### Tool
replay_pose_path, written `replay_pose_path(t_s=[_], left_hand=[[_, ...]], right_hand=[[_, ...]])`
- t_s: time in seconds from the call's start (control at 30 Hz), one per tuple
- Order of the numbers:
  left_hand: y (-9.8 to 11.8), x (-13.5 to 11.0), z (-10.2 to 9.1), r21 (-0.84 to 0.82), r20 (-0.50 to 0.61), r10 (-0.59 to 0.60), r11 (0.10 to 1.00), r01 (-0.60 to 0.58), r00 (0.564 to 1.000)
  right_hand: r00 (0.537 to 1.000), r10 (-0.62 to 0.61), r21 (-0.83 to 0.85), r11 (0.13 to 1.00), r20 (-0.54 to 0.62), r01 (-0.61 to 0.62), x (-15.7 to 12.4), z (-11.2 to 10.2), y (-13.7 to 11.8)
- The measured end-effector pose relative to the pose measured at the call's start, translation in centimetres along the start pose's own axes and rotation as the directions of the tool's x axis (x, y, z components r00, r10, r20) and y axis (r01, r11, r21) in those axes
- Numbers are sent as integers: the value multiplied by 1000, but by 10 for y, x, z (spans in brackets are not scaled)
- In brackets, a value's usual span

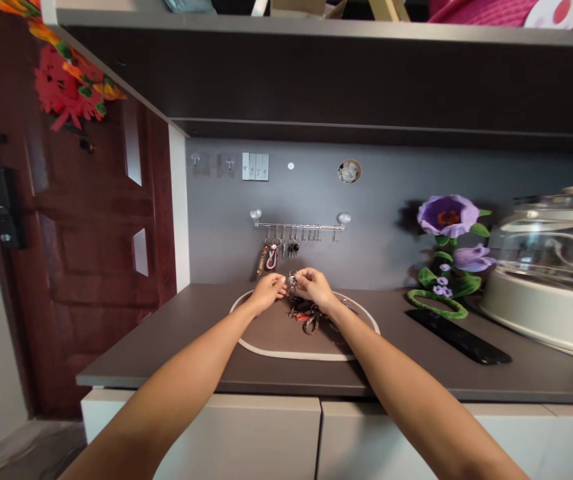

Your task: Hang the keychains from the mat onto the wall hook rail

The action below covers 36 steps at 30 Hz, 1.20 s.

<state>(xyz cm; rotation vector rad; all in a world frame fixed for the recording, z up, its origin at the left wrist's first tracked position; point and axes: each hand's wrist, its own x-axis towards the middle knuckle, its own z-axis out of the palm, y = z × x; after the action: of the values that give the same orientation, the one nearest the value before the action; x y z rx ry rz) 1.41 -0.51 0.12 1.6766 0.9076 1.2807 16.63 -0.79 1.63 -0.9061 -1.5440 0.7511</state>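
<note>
My right hand [315,289] is closed in a pinch on a small bunch of keys [292,279], held up just above the counter. Close by on its left, my left hand [269,292] has its fingers curled together near the keys; whatever lies between its fingertips is too small to make out. Under my hands, a pile of keys and key rings [311,321] with a red piece and a braided strap rests on an oval mat [296,355], partly hidden by my right wrist. Behind, a metal hook rail [299,227] on the wall carries several hanging keys and keychains [272,257].
A dark brown counter [176,347] runs below an overhanging shelf [346,80]. On the right are purple knitted flowers [447,217], a long black object [459,337] and a cream appliance with a clear cover [546,287]. A red-brown door [91,267] stands left.
</note>
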Motion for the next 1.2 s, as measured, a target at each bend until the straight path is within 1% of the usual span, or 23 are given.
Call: replay_pose_path(t_s=[0.1, 0.17, 0.3, 0.4, 0.53, 0.7, 0.93, 1.1, 1.2], left_hand=[[-7, 1, 0, 166, 32, 60, 984, -65, 998], [-10, 1, 0, 288, 58, 112, 950, -124, 992], [-8, -3, -3, 512, 132, 240, 814, -273, 962], [-6, -5, -5, 593, 162, 261, 745, -305, 952], [-5, -6, -6, 641, 178, 251, 704, -306, 951], [-6, -5, -6, 652, 180, 239, 698, -298, 954], [-3, -6, -5, 648, 192, 236, 699, -304, 953], [1, -7, -5, 661, 201, 232, 685, -306, 952], [-1, -6, -6, 664, 207, 234, 680, -312, 950]], right_hand=[[998, 17, 46, 999, -61, -15, 7, -3, -4], [995, 24, 69, 997, -100, -17, 14, -6, -10], [984, 50, 124, 992, -171, -29, 31, -13, -27], [973, 72, 145, 989, -220, -41, 44, -17, -40], [955, 91, 152, 987, -281, -49, 62, -17, -52], [938, 122, 154, 985, -325, -75, 81, -15, -56], [912, 162, 124, 985, -376, -124, 95, -12, -50], [896, 172, 107, 984, -410, -140, 99, -10, -43], [896, 176, 106, 984, -408, -145, 98, -10, -39]])
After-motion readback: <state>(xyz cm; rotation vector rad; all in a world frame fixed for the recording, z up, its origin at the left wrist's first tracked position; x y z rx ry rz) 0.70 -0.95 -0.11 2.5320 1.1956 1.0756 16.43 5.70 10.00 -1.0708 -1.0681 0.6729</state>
